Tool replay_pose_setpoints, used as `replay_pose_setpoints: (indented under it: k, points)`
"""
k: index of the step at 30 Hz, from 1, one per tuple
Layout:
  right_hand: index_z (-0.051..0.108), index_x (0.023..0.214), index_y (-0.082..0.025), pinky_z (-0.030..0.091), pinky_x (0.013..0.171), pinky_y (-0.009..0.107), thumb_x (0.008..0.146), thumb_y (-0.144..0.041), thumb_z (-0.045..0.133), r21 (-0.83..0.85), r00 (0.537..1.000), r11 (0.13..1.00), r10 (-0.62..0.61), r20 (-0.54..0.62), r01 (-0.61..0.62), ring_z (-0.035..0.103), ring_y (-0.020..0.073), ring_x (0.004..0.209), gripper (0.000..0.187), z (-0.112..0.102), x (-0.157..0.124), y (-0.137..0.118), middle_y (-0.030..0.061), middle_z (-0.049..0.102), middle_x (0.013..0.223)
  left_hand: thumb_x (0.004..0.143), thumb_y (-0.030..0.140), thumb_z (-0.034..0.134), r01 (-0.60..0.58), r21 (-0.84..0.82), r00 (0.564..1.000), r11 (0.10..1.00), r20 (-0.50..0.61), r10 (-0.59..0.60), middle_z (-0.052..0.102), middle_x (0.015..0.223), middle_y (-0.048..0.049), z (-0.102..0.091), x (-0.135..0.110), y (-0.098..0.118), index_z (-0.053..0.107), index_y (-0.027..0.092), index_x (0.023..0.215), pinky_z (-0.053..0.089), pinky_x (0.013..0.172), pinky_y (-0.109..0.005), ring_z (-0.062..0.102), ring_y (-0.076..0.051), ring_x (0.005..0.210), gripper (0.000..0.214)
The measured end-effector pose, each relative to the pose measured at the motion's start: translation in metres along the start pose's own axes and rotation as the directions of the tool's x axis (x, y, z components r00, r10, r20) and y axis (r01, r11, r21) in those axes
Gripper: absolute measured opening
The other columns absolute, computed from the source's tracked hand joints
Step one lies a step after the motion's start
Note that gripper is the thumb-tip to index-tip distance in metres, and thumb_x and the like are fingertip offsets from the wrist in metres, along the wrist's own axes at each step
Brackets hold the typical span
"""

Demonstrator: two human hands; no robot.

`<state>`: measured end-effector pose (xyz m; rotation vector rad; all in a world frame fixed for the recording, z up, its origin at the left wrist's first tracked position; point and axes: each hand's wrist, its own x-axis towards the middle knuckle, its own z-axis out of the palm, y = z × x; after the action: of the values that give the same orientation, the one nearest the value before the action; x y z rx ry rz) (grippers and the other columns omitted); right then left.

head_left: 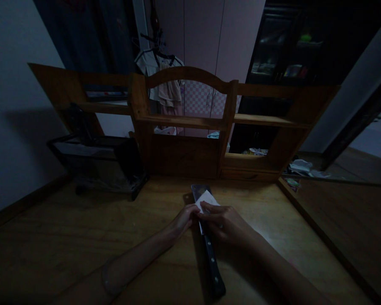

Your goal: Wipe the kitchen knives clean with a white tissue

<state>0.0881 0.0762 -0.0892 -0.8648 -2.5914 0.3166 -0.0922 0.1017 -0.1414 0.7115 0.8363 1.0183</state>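
A kitchen knife with a broad cleaver-like blade and a black riveted handle points away from me over the wooden desktop. Across the blade lies a small white piece of paper or tissue; which of these I cannot tell. My right hand pinches the white piece from the right, thumb and fingers pressed together. From the left, my left hand has its fingers closed at the edge of the blade and the white piece. The paper and the hands cover the middle of the blade. Neither hand is on the handle.
Beyond the hands a wooden shelf unit runs along the back of the desk. A black-framed rack or stand is at the left. Clothes hang behind the shelves. A raised wooden edge borders the right side.
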Motion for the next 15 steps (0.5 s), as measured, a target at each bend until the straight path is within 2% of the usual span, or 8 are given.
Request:
replay_pose_setpoints:
  k: [7, 11, 15]
  points:
    - [0.040, 0.141, -0.031, 0.047, 0.093, 0.031, 0.085, -0.011, 0.048, -0.004, 0.999, 0.999, 0.049, 0.007, -0.049, 0.059, 0.0223, 0.112, 0.060, 0.003, 0.001, 0.001, 0.0042, 0.047, 0.141, 0.069, 0.018, 0.057, 0.046, 0.028, 0.998, 0.999, -0.034, -0.045, 0.069, 0.073, -0.0056, 0.007, -0.010, 0.009, 0.069, 0.012, 0.074, 0.045, 0.076, -0.028, 0.062, -0.020, 0.079, 0.014]
    - [0.048, 0.136, -0.029, 0.048, 0.090, 0.030, 0.083, -0.011, 0.049, -0.018, 0.998, 0.998, 0.056, 0.009, -0.055, 0.063, 0.0216, 0.106, 0.056, 0.002, 0.001, 0.003, 0.0043, 0.054, 0.135, 0.072, 0.019, 0.057, 0.064, 0.028, 0.998, 0.998, -0.025, -0.064, 0.070, 0.077, -0.0057, 0.010, -0.011, 0.013, 0.069, 0.013, 0.074, 0.045, 0.077, -0.027, 0.063, -0.020, 0.082, 0.013]
    - [0.058, 0.125, -0.026, 0.048, 0.083, 0.026, 0.086, -0.012, 0.049, -0.016, 0.998, 0.998, 0.064, 0.017, -0.064, 0.067, 0.0191, 0.095, 0.042, -0.002, 0.002, 0.003, 0.0040, 0.064, 0.122, 0.078, 0.021, 0.054, 0.078, -0.012, 0.997, 0.997, -0.016, -0.078, 0.069, 0.074, -0.0068, 0.008, -0.008, 0.010, 0.068, 0.012, 0.074, 0.046, 0.072, -0.026, 0.063, -0.017, 0.071, 0.017]
